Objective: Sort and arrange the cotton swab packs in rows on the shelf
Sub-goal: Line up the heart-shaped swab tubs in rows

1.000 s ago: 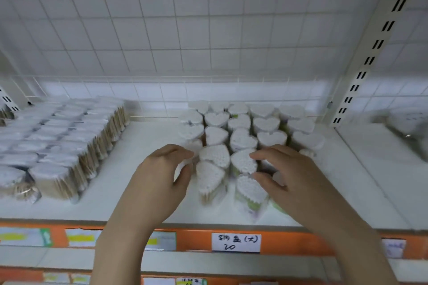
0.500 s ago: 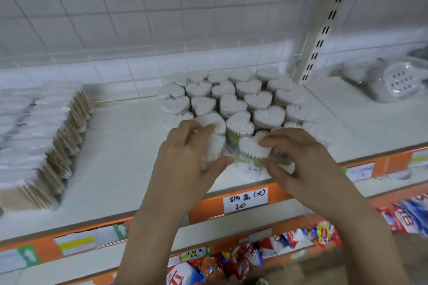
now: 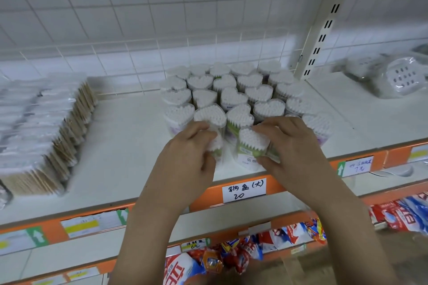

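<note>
— Gripping with both: left hand [image 3: 185, 159] curled round a green-label swab pack [image 3: 214, 146], right hand [image 3: 294, 146] pinching the front heart-shaped pack [image 3: 251, 143]

— And sitting where?

— At the front edge of the white shelf [image 3: 129, 146], touching the rows of heart-shaped packs [image 3: 231, 97] behind; bagged wooden sticks [image 3: 46, 127] well apart on the left

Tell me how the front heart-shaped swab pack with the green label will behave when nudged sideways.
The green-label pack stands tall on a narrow base, so it probably tips rather than slides. Its clear wrap looks smooth, likely slippery under the right hand. Being full of swabs, it is probably light.
</note>
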The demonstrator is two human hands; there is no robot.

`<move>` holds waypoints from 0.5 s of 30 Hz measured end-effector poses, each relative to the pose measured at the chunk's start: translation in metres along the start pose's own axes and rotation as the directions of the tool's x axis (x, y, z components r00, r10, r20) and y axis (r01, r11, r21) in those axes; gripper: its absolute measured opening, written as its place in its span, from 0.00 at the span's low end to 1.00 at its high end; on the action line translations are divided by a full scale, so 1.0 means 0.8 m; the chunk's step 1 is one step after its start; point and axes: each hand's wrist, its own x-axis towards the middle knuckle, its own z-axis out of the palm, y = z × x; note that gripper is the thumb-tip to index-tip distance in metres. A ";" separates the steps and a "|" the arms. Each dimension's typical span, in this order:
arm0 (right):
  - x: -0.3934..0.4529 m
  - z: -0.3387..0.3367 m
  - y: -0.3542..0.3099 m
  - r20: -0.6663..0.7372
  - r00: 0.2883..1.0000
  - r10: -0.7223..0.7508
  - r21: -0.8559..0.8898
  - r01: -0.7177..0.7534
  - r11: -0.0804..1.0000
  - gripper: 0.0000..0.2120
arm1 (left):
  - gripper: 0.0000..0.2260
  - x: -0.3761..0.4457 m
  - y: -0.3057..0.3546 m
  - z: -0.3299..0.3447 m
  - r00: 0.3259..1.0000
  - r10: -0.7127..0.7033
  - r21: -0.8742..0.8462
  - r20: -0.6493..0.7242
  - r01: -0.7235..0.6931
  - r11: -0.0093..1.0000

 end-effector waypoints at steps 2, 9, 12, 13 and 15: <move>0.000 0.000 -0.001 -0.038 0.999 -0.024 0.005 0.025 1.000 0.24 | 0.12 0.002 0.006 0.002 0.999 -0.034 0.004 -0.018 0.034 0.999; -0.004 -0.003 -0.010 0.013 0.994 -0.105 0.027 0.104 0.994 0.24 | 0.13 0.003 0.019 0.011 0.980 -0.182 0.024 -0.080 0.185 0.982; -0.007 0.000 -0.011 0.071 0.990 -0.124 -0.035 0.127 0.991 0.30 | 0.18 -0.006 0.022 0.012 0.984 -0.168 0.029 -0.066 0.170 0.985; -0.007 0.001 -0.011 0.074 0.989 -0.132 -0.059 0.136 0.989 0.31 | 0.20 -0.010 0.024 0.011 0.985 -0.160 0.039 -0.057 0.163 0.986; -0.006 0.000 -0.009 0.076 0.987 -0.138 -0.090 0.145 0.985 0.32 | 0.23 -0.017 0.026 0.008 0.985 -0.168 0.065 -0.031 0.169 0.983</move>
